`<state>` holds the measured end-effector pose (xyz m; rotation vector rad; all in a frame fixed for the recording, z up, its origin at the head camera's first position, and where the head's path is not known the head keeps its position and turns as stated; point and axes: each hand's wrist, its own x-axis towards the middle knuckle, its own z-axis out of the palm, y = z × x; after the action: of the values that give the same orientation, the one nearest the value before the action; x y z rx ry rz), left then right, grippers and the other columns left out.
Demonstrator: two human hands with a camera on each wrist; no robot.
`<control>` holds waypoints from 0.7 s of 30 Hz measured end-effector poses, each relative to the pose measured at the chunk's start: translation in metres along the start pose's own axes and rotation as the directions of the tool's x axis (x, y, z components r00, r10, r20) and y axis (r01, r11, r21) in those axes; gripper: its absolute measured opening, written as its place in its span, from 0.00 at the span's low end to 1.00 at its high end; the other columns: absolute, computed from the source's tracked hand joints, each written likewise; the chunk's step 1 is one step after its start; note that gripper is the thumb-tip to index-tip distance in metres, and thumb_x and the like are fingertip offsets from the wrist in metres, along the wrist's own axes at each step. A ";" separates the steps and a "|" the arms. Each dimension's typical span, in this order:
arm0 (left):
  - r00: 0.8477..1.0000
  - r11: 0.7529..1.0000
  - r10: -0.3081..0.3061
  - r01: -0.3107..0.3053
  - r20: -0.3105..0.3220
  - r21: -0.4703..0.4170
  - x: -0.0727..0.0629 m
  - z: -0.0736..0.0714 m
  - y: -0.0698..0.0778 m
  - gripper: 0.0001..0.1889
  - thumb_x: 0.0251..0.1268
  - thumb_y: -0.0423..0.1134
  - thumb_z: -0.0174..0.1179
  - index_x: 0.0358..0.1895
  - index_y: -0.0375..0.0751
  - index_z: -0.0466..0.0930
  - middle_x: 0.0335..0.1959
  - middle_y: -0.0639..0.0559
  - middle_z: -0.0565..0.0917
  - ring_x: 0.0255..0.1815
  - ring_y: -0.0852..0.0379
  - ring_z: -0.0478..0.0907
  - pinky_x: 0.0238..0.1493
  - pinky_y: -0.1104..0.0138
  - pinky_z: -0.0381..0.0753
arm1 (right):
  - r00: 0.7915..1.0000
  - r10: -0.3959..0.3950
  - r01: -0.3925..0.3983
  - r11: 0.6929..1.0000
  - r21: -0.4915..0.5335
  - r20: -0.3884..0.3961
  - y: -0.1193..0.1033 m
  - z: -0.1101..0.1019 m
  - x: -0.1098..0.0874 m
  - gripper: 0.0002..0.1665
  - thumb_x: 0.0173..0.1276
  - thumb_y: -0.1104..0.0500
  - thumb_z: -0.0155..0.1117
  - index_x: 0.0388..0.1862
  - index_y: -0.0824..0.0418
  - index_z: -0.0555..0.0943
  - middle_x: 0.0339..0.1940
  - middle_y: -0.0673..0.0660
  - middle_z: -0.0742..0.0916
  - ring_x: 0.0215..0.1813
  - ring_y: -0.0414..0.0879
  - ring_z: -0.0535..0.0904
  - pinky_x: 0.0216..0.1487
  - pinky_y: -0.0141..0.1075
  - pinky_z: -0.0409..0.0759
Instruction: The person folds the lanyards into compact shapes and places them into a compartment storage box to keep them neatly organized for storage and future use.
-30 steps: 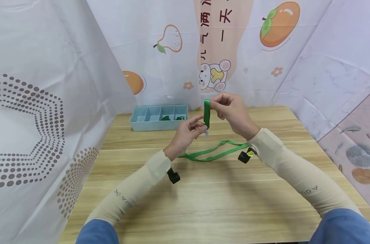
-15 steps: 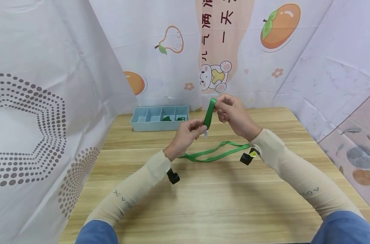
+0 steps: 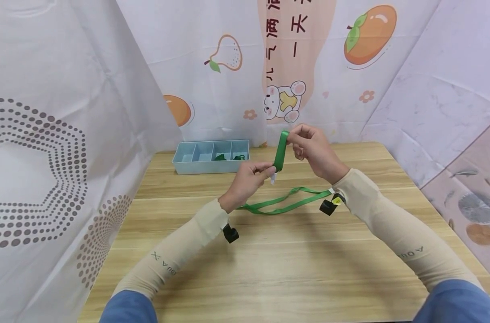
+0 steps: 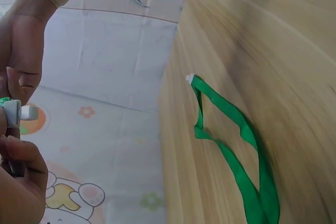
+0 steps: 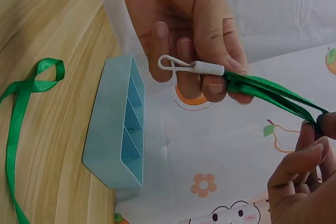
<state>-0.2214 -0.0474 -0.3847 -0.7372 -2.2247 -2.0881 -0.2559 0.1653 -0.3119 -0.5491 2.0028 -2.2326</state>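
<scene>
A folded green lanyard (image 3: 281, 152) is stretched between both hands above the table. My left hand (image 3: 247, 181) pinches its lower end by the white plastic hook (image 5: 207, 68), which sticks out past the fingers. Higher up and to the right, my right hand (image 3: 314, 150) pinches the top of the fold between thumb and fingers. In the right wrist view the ribbon layers (image 5: 273, 95) run together from the hook to the right fingertips. A second green lanyard (image 4: 226, 106) lies looped on the table below, with a small white piece (image 4: 190, 78) at one end.
Behind the hands a light blue box (image 3: 206, 168) with several compartments stands at the table's back edge. Dark green items (image 3: 220, 157) lie in its two right compartments. Printed curtains (image 3: 225, 98) hang behind and beside the wooden table (image 3: 277, 273).
My right hand has shifted slightly right, so the folded lanyard has gone from upright to leaning right. My left hand stays nearly in place, still pinching the hook end.
</scene>
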 end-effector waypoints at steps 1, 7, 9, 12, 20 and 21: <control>1.000 1.000 0.008 -0.008 0.011 0.007 0.000 0.000 0.000 0.12 0.77 0.38 0.61 0.53 0.35 0.89 0.40 0.52 0.84 0.22 0.54 0.64 0.25 0.67 0.65 | 1.000 -0.003 0.003 1.000 -0.001 0.001 0.000 0.000 0.000 0.07 0.75 0.60 0.66 0.36 0.60 0.83 0.31 0.52 0.84 0.23 0.43 0.67 0.25 0.36 0.64; 0.998 0.999 -0.035 0.035 0.047 -0.005 0.001 0.002 -0.002 0.12 0.78 0.37 0.59 0.52 0.34 0.87 0.40 0.49 0.83 0.24 0.53 0.67 0.28 0.63 0.68 | 1.000 -0.018 0.018 1.000 0.006 -0.002 0.001 0.001 0.000 0.06 0.74 0.59 0.69 0.37 0.61 0.84 0.33 0.53 0.85 0.23 0.43 0.67 0.25 0.33 0.65; 0.997 0.998 -0.063 0.065 0.046 -0.027 0.001 0.002 -0.001 0.12 0.78 0.37 0.60 0.52 0.34 0.87 0.38 0.50 0.82 0.25 0.54 0.67 0.29 0.63 0.68 | 1.000 -0.021 0.021 1.000 0.010 -0.001 0.001 0.000 0.000 0.06 0.75 0.59 0.68 0.38 0.61 0.84 0.30 0.52 0.83 0.23 0.43 0.67 0.25 0.33 0.65; 0.994 0.993 -0.095 0.098 0.044 -0.059 0.001 0.001 -0.001 0.11 0.78 0.37 0.60 0.53 0.35 0.86 0.37 0.52 0.83 0.26 0.55 0.68 0.29 0.64 0.69 | 1.000 -0.016 0.017 1.000 0.018 -0.004 0.003 -0.001 0.000 0.05 0.75 0.60 0.67 0.39 0.60 0.84 0.26 0.51 0.80 0.23 0.43 0.67 0.25 0.34 0.64; 0.998 0.998 -0.051 0.052 0.033 -0.029 -0.001 -0.008 -0.001 0.11 0.77 0.39 0.61 0.52 0.37 0.87 0.34 0.51 0.82 0.23 0.54 0.66 0.27 0.65 0.68 | 1.000 0.019 -0.018 0.999 0.040 -0.024 0.010 -0.008 0.004 0.03 0.74 0.62 0.68 0.41 0.61 0.83 0.32 0.51 0.88 0.22 0.42 0.66 0.24 0.33 0.64; 0.999 0.999 -0.037 0.037 0.030 -0.014 -0.001 -0.010 0.000 0.11 0.77 0.40 0.61 0.52 0.38 0.87 0.34 0.51 0.82 0.23 0.54 0.66 0.27 0.65 0.67 | 0.999 0.027 -0.025 0.998 0.049 -0.027 0.011 -0.010 0.004 0.03 0.74 0.63 0.67 0.43 0.62 0.83 0.32 0.51 0.88 0.22 0.42 0.66 0.24 0.32 0.64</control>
<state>-0.2235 -0.0570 -0.3843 -0.7389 -2.2581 -2.1266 -0.2650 0.1715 -0.3224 -0.4872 1.9504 -2.2796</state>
